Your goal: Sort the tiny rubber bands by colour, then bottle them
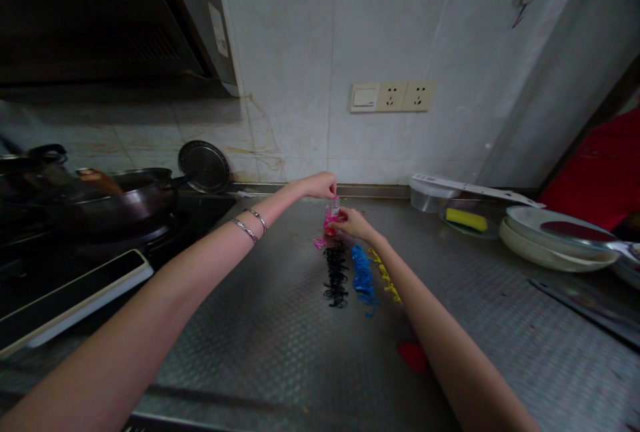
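A small clear jar (332, 207) with pink contents stands on the steel counter, a pale label on its side. My right hand (354, 224) is wrapped round it from the right. Over its mouth, my left hand (323, 185) is closed in a pinch; a bit of pink shows by the fingertips, too small to name. Just left of the jar's foot lies a small pink piece (319, 243). Nearer me are rows of small band-like loops: black loops (336, 275), blue loops (363, 277) and yellow loops (385, 275), the last partly behind my right forearm.
A red object (413, 356) lies by my right forearm. To the left are a pan (120, 202) on the stove and a black-topped slab (75, 299). At right stand a plastic tub (427, 199), a yellow sponge (466, 220), stacked bowls (555, 245) and a knife (585, 309).
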### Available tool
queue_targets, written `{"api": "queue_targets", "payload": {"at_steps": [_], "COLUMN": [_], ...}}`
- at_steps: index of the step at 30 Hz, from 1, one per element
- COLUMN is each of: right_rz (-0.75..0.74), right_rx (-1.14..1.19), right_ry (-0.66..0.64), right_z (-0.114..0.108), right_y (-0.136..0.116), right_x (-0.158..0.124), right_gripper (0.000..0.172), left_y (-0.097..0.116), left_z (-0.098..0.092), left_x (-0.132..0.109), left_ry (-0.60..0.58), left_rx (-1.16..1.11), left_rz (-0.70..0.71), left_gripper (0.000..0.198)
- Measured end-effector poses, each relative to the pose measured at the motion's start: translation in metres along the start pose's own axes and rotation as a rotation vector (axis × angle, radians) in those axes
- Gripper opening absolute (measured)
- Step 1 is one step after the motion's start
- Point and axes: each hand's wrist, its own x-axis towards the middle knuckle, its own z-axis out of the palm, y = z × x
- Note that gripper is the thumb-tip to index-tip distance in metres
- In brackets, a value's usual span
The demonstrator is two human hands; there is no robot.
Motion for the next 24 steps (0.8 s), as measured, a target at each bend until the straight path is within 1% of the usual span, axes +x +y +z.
{"api": "queue_targets", "payload": {"at_steps": [4, 7, 9, 11, 13, 14, 16, 19, 21, 24], "right_rz": [-0.003, -0.010, -0.011, -0.014, -0.017, -0.018, -0.021, -0.025, -0.023, -0.016], "right_rx": [-0.017, 0.012, 0.030, 0.031, 0.015, 0.008, 0.003, 0.010, 0.013, 0.026], "right_ry": [0.007, 0.001, 0.002, 0.004, 0.008, 0.010, 0.013, 0.012, 0.010, 0.008], "right_z": [0.000, 0.001, 0.002, 0.003, 0.003, 0.002, 0.002, 0.001, 0.001, 0.000], "right_y": [-0.001, 0.001, 0.003, 0.005, 0.005, 0.005, 0.004, 0.002, 0.002, 0.001], "right_x": [0.000, 0.000, 0.001, 0.002, 0.002, 0.002, 0.001, 0.000, 0.000, 0.000], "right_gripper": [0.027, 0.028, 0.030, 0.030, 0.030, 0.029, 0.029, 0.028, 0.028, 0.028], "left_y": [-0.002, -0.005, -0.006, -0.008, -0.011, -0.012, -0.015, -0.020, -0.022, -0.024], "left_z": [-0.002, -0.006, -0.006, 0.000, 0.013, 0.022, 0.042, 0.072, 0.087, 0.100], "left_x": [-0.001, -0.007, -0.014, -0.025, -0.038, -0.045, -0.059, -0.077, -0.084, -0.088], "left_ry": [0.004, 0.032, 0.105, 0.215, 0.298, 0.296, 0.229, 0.074, 0.041, 0.033], "left_rx": [-0.028, -0.104, -0.171, -0.240, -0.288, -0.290, -0.269, -0.218, -0.213, -0.228], "left_rz": [0.000, -0.016, -0.026, -0.042, -0.055, -0.051, -0.023, -0.018, -0.037, -0.037], "left_gripper": [0.018, 0.019, 0.020, 0.022, 0.025, 0.025, 0.025, 0.030, 0.035, 0.035]}}
